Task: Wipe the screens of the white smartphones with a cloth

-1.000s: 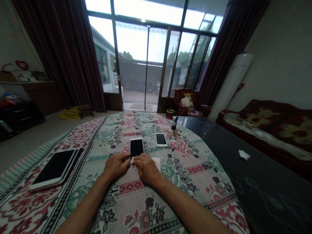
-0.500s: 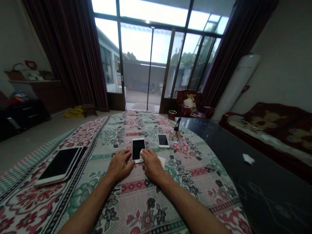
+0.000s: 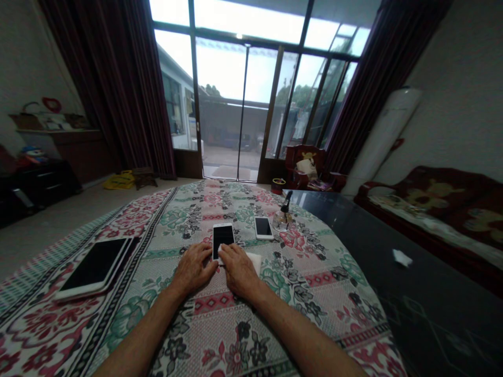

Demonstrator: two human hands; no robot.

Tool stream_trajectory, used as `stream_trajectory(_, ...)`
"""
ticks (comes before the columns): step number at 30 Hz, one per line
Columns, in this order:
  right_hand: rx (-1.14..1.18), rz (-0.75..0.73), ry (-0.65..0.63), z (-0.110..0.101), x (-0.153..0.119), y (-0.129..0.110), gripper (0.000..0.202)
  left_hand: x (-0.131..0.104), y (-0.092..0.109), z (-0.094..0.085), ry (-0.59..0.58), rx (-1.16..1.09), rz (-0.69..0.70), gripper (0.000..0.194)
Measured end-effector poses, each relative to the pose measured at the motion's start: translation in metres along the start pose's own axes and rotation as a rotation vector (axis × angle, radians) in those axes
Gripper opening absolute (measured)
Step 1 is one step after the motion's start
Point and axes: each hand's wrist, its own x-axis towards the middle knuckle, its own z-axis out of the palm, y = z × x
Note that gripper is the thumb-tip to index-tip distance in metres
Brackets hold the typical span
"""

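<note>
A white smartphone [image 3: 223, 233] with a dark screen lies face up on the patterned tablecloth, partly covered by my hands. My left hand [image 3: 194, 268] grips its left edge and lower corner with the fingers and thumb. Between the fingers of my right hand [image 3: 240, 268] is a small white wipe [image 3: 220, 247], pressed on the lower screen. A flat white folded sheet [image 3: 255, 263] pokes out from beneath the right hand. Just beyond it lies a second white phone [image 3: 263, 228].
At the left lies a white tablet [image 3: 94, 268], apparently on another flat device. A clear glass bottle [image 3: 283, 221] with a black top stands past the second phone. On the dark glossy table [image 3: 424, 293] at right sits a crumpled white scrap [image 3: 402, 258].
My right hand has slid left across the lower part of the phone with the wipe. My left hand stays at the phone's left edge.
</note>
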Motion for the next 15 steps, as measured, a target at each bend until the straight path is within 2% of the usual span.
stream_trajectory(7, -0.026, 0.139, -0.01, -0.005, 0.001, 0.015, 0.044, -0.001, 0.0, 0.001, 0.044, -0.042, -0.012, 0.026)
stream_trajectory(15, -0.065, 0.168, -0.028, -0.003, -0.01, 0.006, 0.046, -0.004, -0.005, 0.007, 0.026, -0.104, -0.015, 0.027)
